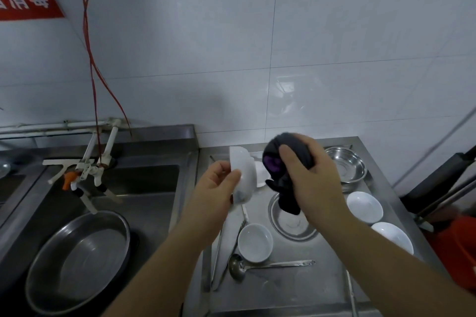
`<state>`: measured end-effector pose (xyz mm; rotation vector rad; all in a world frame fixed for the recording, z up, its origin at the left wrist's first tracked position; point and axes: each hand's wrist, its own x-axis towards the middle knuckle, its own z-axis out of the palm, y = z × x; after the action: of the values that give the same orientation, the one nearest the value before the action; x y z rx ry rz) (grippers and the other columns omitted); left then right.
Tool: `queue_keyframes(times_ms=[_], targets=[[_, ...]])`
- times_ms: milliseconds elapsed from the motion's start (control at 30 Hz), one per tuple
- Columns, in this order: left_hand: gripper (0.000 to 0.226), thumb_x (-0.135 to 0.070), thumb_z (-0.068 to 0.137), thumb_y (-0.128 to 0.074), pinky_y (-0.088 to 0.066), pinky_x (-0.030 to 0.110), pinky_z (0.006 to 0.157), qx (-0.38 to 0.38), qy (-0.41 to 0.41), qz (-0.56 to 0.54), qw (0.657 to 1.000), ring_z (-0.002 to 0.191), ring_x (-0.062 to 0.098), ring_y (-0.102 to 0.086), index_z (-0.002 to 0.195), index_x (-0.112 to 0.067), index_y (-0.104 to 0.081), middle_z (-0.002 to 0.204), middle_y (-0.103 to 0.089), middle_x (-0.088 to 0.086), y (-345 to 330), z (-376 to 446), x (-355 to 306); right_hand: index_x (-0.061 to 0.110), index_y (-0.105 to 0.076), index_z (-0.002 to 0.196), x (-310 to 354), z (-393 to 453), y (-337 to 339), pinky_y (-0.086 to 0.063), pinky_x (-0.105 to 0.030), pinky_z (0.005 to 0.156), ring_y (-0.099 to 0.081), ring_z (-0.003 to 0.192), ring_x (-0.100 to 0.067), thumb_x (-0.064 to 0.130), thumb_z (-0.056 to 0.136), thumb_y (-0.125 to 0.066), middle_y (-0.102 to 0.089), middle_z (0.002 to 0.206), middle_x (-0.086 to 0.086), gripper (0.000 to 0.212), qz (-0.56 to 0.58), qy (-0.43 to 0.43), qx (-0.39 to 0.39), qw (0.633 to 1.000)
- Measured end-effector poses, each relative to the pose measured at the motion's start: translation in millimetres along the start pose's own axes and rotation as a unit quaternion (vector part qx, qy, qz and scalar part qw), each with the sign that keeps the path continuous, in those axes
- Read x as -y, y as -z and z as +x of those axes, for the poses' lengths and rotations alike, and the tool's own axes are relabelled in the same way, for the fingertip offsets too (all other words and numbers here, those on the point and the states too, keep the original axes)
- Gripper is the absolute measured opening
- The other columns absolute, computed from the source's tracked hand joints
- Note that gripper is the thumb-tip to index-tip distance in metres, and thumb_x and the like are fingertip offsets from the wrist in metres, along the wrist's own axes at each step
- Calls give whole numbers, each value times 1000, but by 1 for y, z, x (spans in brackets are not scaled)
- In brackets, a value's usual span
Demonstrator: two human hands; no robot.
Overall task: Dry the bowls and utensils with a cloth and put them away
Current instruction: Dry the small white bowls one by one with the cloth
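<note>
The white bowl [243, 177] was held on its edge above the steel counter [322, 280], pinched at the rim by the left hand [219, 185]. The right hand [309, 175] gripped a dark cloth [278, 177] just beside it. The bowl looked light, stiff and breakable, probably slippery when wet; holding the rim seemed safest.

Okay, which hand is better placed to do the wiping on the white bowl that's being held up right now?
The right hand. It already grips the dark cloth, bunched right beside the held bowl. The left hand is busy pinching that bowl by its rim, tilted on edge, so it should probably just steady it.
</note>
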<state>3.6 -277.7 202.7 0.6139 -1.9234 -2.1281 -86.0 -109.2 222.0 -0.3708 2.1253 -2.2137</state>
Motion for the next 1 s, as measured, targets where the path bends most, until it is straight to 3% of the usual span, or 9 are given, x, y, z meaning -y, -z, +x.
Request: queue_keyframes(times_ms=[67,133,233,400,533,633,733,800,1000], targets=[[20,-19,108,-56,-64,46,90,67,-18,8,998,101,28,-75,105,-28,-74,105,-78,4,-5,-3,-1,38,-67,128,7,2,-3,-52,-12,88,-67,107,0,39,93,-70,-69,116,22,35,-138,163,63,975],[21,-17,109,-54,-64,41,89,125,-26,-9,992,107,28,-76,119,-25,-71,114,-78,8,-8,-7,-5,26,-64,139,4,2,-5,-47,-17,100,-60,119,-4,34,97,-69,-64,130,13,42,-237,300,145,912],[28,-15,109,-53,-63,39,93,167,-33,-14,985,116,28,-73,132,-24,-66,123,-76,8,-5,-14,-4,16,-66,137,1,7,-4,-51,-30,104,-61,122,-13,26,97,-71,-65,134,4,41,-243,337,203,887],[25,-23,101,-56,-61,51,97,183,-23,1,983,111,35,-71,124,-17,-65,119,-73,15,-2,-21,2,28,-70,128,-3,14,-3,-56,-30,95,-70,112,-15,33,93,-66,-74,117,13,36,-129,186,141,964],[18,-26,102,-59,-60,56,93,188,-46,-21,981,103,35,-71,116,-19,-68,114,-73,16,-3,-20,-3,19,-75,118,4,25,-9,-55,-34,89,-70,99,-18,26,97,-65,-77,106,-4,25,44,25,92,995],[22,-35,98,-64,-61,47,87,183,-71,-42,980,98,27,-71,113,-19,-68,109,-72,10,-8,-21,-10,5,-70,125,9,31,-9,-57,-42,87,-69,100,-31,25,101,-65,-74,115,-23,32,207,-154,58,964],[25,-39,98,-62,-62,42,89,175,-106,-23,979,105,25,-72,117,-22,-66,114,-73,5,-14,-22,-11,7,-74,114,6,27,-6,-62,-37,73,-73,86,-27,37,101,-63,-75,98,-13,35,303,-286,68,906],[20,-40,100,-60,-61,45,93,167,-132,23,977,108,26,-72,116,-30,-65,114,-73,1,-19,-24,-7,12,-70,100,2,22,-6,-59,-33,64,-69,74,-23,35,101,-58,-69,84,-7,26,341,-330,86,876],[14,-35,104,-54,-62,45,88,159,-172,120,965,100,20,-70,117,-37,-59,106,-72,-5,-31,-30,2,12,-66,97,-15,3,-9,-58,-32,62,-67,72,-24,33,92,-63,-64,85,-7,22,406,-390,95,821]])
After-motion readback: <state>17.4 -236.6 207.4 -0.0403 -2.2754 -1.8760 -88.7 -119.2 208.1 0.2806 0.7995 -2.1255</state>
